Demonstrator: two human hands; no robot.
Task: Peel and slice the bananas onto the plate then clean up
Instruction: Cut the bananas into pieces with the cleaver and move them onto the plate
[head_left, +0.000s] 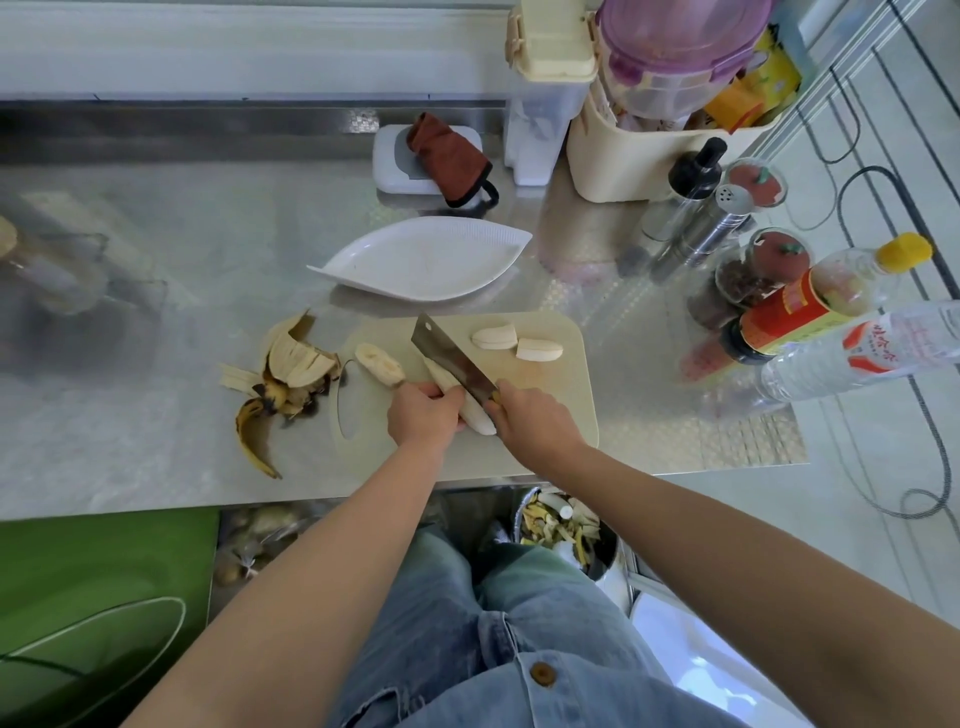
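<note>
On the cutting board (563, 400), the left hand (422, 420) curls its fingers round a peeled banana (477, 417), hiding its middle, while the right hand (535, 422) grips the cleaver (449, 356), handle fully hidden.

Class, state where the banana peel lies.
Head view: the banana peel lies on the counter just left of the cutting board, nearer than the white plate.

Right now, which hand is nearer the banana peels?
Left. The left hand, holding the banana, is beside the peels; the right hand, gripping the knife, is farther right.
</note>
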